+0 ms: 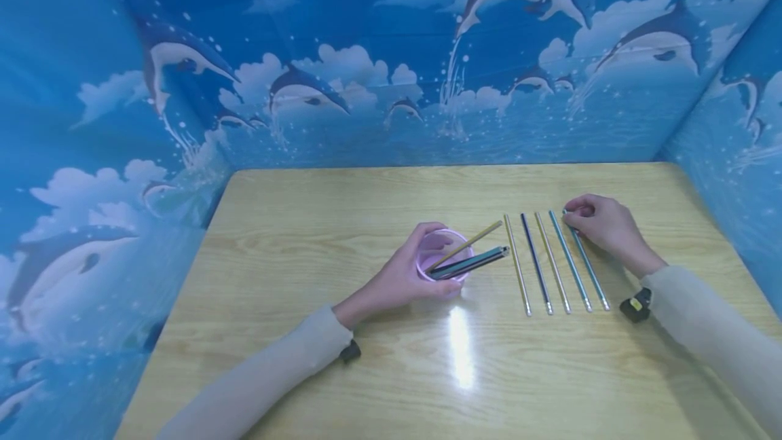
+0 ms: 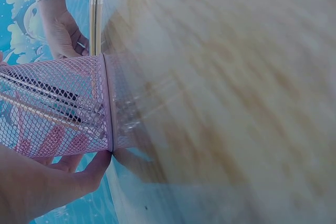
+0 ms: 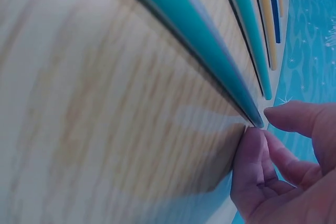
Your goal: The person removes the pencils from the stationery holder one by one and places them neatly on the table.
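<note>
- Blue backdrop (image 1: 342, 131) printed with leaping dolphins rises behind and around my wood-grain surface (image 1: 293, 236); the pink mesh cup (image 1: 441, 244), my landmark, stands upright on it.
- By my reading, the work with the pencils is partway along: five lie out on the right of the cup, spaced apart in a neat slanting row.
- Counting outward from the cup, I have a yellow pencil (image 1: 516, 263) nearest, then a dark blue pencil (image 1: 536, 263), a second yellow pencil (image 1: 552, 262), a teal pencil (image 1: 570, 260) and, farthest off, the outermost teal pencil (image 1: 590, 270).
- Inside the cup I have more: a bunch of dark and teal pencils (image 1: 470, 263) leaning out over its right rim, and one loose yellow pencil (image 1: 467, 246) tipped apart from them. They overlap, so I cannot count them all.
- If I am laying the row out, I judge those in the cup to be what is left; these pictures alone do not settle which way the pencils are travelling.
- Of my two hands, my left hand (image 1: 403, 273) is curled round the cup's near-left side, thumb in front, holding it firmly.
- My right hand (image 1: 605, 223), well to the right of the cup, has its fingers loosely bent and slightly parted at the outermost teal pencil's far end; one fingertip seems to touch it, without a closed pinch.
</note>
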Demonstrator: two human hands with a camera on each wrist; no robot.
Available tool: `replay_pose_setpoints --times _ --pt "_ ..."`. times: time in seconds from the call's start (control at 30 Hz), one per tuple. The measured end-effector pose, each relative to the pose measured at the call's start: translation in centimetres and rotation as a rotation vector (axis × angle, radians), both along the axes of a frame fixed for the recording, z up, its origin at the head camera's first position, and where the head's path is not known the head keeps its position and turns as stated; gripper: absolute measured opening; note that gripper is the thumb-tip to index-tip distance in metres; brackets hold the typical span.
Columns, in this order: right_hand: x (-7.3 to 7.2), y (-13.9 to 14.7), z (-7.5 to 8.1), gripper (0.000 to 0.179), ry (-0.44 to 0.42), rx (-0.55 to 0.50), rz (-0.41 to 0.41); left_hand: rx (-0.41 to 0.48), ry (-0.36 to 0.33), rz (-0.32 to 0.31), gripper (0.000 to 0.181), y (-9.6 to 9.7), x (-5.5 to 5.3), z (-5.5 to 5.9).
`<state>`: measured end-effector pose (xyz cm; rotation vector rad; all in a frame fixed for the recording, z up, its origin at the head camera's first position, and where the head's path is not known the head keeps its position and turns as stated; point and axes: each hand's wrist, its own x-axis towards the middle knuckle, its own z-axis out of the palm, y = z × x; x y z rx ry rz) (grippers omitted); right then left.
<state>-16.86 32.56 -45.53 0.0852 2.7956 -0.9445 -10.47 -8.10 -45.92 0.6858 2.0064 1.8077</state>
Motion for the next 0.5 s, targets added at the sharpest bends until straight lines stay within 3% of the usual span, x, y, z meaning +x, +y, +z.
replay_pose_setpoints --times 0.5 --pt "2.3 -1.0 0.1 0.053 0.111 -0.152 -0.128 -0.039 -0.005 0.006 0.086 -0.1 0.1 0.1"
